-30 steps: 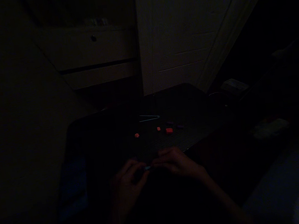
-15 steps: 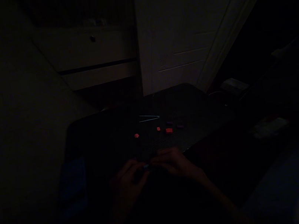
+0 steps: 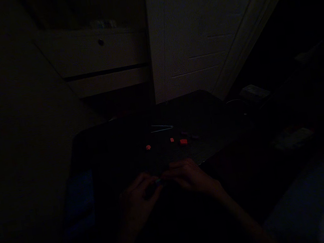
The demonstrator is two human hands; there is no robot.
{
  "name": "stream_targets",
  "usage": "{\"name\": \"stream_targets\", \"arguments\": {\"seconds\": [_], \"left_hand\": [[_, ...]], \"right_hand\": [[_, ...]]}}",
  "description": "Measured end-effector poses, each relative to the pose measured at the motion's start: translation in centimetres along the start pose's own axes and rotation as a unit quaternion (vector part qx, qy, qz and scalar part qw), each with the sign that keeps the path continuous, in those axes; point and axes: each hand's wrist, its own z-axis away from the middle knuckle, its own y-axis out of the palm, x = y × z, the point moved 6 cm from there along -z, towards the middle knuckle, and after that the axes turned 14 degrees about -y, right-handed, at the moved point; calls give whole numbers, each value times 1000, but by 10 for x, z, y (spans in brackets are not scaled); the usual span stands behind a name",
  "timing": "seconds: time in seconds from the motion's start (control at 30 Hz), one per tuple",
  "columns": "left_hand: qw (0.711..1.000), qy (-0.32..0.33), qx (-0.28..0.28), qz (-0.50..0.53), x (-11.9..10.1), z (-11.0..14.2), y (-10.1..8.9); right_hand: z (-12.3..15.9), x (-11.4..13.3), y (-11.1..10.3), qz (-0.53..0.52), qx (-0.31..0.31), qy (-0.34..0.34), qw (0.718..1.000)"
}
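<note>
Pinching a small pale-blue piece [image 3: 158, 181] between thumb and fingertips of the left hand [image 3: 135, 198], with that grip closed down to the width of the piece, close by the near edge of the surface [image 3: 109, 153]. Looks dim and narrow, mostly covered by fingers; cannot make out the exact shape. Coming in from the opposite side with the right hand [image 3: 190, 176], with fingers bent and drawn together and tips at or just beside the piece; cannot tell whether grasping with that grip or merely touching.

Toward the left edge, can see a flat dark-blue thing [image 3: 79, 201], too dark to place on the surface or beside it.

Farther in, past the hands, can see a red block [image 3: 183, 142], a ragged orange-pink piece [image 3: 148, 147] well to its left and a small squarish pink piece [image 3: 172, 140] between. Just behind the block, can barely pick out two dark purplish pieces [image 3: 195, 137].

Nearer the far edge, can see a thin V-shaped tool [image 3: 162, 130], joined at the right end. Beyond the far edge, can see a pale door [image 3: 187, 44] and a drawer front [image 3: 103, 55] with a round knob [image 3: 100, 42].
</note>
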Motion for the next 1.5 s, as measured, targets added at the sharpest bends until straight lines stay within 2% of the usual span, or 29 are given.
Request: {"name": "stream_targets", "arguments": {"seconds": [0.37, 0.53, 0.77, 1.13, 1.23, 1.5], "left_hand": [[1000, 12, -8, 4, 0, 0, 0], [1000, 13, -2, 11, -4, -1, -2], [1000, 11, -3, -2, -2, -1, -1], [1000, -4, 11, 1, -1, -1, 0], [1000, -7, 16, -3, -2, -2, -1], [1000, -7, 5, 0, 0, 0, -1]], "right_hand": [[-12, 17, -9, 34, 80, 26, 996], [-10, 16, -7, 6, 82, 29, 996], [-7, 9, -6, 20, 38, 28, 999], [-11, 18, -12, 20, 100, 41, 994], [-10, 17, -12, 6, 96, 32, 995], [1, -2, -1, 5, 24, 43, 999]]}}
